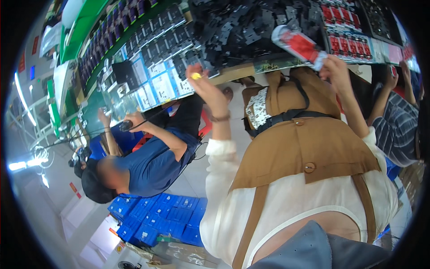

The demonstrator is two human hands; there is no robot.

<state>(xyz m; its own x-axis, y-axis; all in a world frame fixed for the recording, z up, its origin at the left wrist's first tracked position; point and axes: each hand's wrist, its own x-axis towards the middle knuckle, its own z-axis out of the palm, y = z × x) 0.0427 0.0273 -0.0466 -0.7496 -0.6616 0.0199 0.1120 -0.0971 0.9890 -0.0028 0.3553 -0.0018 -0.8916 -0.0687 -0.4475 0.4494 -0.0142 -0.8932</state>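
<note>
My right hand (337,73) grips one end of a long red-and-white piece (299,45) with a rounded far end, its kind unclear. The piece is held tilted above the bench's front edge, over dark parts. My left hand (204,85) is raised at the bench edge, with its fingers curled in. At its fingertips a small yellow spot (195,76) shows; whether it is held or worn on a finger I cannot make out. Just beyond that hand lie rows of dark flat parts (163,47). A large heap of loose black plates (251,31) spreads between my hands.
At the far right stand trays of red pieces (354,47). Purple pieces (107,40) line a green rack on the left. A co-worker in blue (156,166) sits to my left, holding a dark tool; another person (396,130) works at right. Blue boxes (165,215) are stacked behind.
</note>
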